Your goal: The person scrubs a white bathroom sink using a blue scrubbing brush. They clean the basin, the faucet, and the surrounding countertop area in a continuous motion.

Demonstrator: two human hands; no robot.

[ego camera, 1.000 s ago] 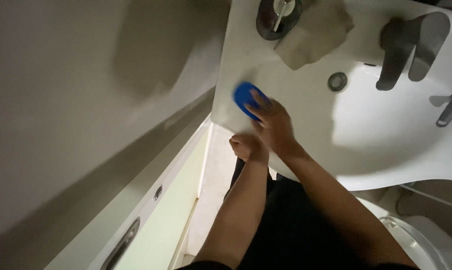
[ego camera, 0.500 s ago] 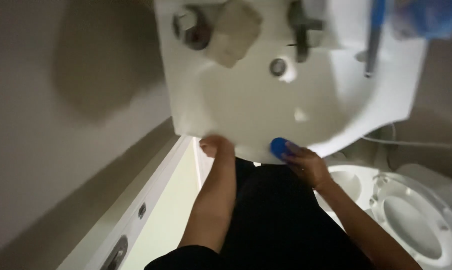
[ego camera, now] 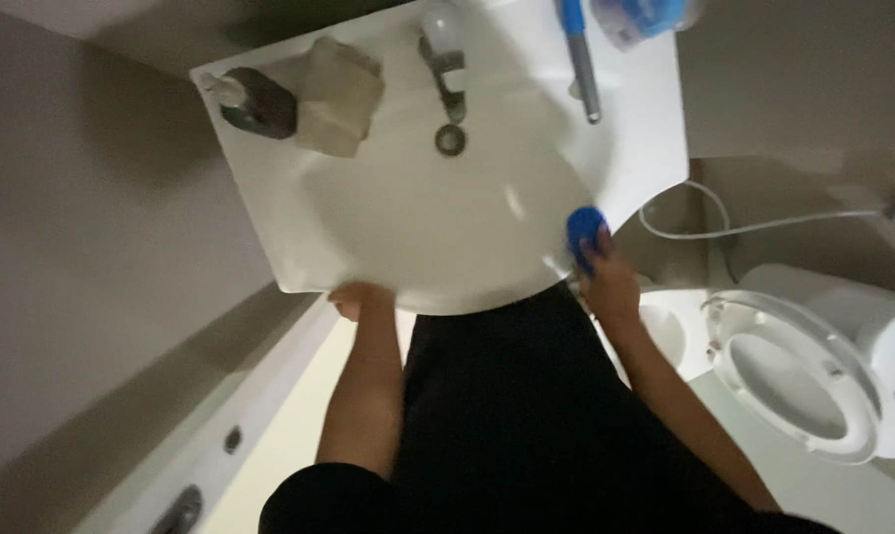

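A white washbasin (ego camera: 438,222) fills the upper middle of the head view. My right hand (ego camera: 606,277) presses a blue sponge (ego camera: 584,233) against the basin's front right rim. My left hand (ego camera: 354,297) grips the front left edge of the basin, fingers curled under the rim. A chrome tap (ego camera: 446,69) and the drain (ego camera: 449,139) sit at the back of the bowl.
A dark soap dispenser (ego camera: 258,104) and a beige folded cloth (ego camera: 339,97) stand at the basin's back left. A blue-handled tool (ego camera: 581,59) and a clear container (ego camera: 645,20) lie at the back right. A toilet (ego camera: 813,366) with a white hose (ego camera: 724,227) is right; a bathtub edge (ego camera: 220,425) left.
My right hand has slid the blue sponge along the front rim from the left corner to the right side. The left hand kept hold of the front edge. The view shifted.
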